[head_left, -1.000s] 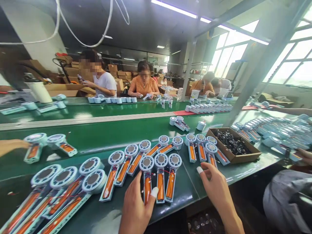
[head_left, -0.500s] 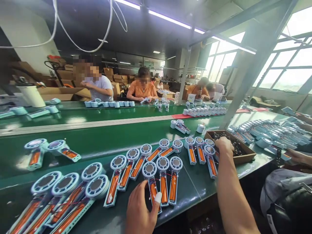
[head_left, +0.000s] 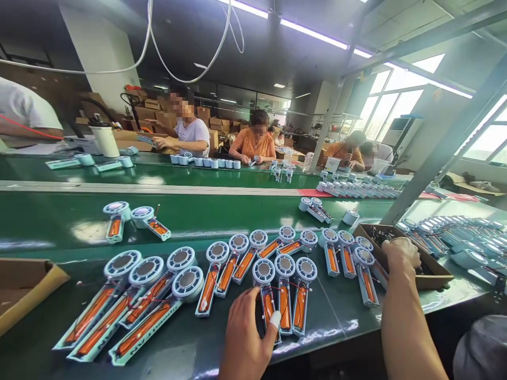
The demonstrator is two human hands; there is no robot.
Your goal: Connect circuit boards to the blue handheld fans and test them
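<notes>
Left hand: here it is, the left hand [head_left: 247,332], thumb and forefinger curved about the near unit [head_left: 269,306], a loose grip with the rest of the fingers off to the side.
Near unit: flat on the green bench [head_left: 332,338], at 1 o'clock from that hand, round speaker-like head pointing to 12, open handle toward 6, orange insert facing up; two like it lie just beside at 3 o'clock.
Right hand: and over at 2 o'clock from the left, the right hand [head_left: 402,250] is down in the cardboard box [head_left: 431,281], fingers bent inward; the fingertips are hidden, so whether they hold anything, I cannot tell.
Black parts: a tangled heap [head_left: 382,235], showing at 10 o'clock from the right hand, inside the box.
Box-side units: a cluster [head_left: 346,253] sits close by the box, on its 9 o'clock side, so the forearm does best lifting clear over them.
Picking: as I judge it, a light pinch on one piece, eased free of the tangle, beats a full grab that drags neighbours along.
Steadying: light pressure on the handle's edges suits the left, thumb clear of the thin red wires [head_left: 266,287], which could snag.
</notes>
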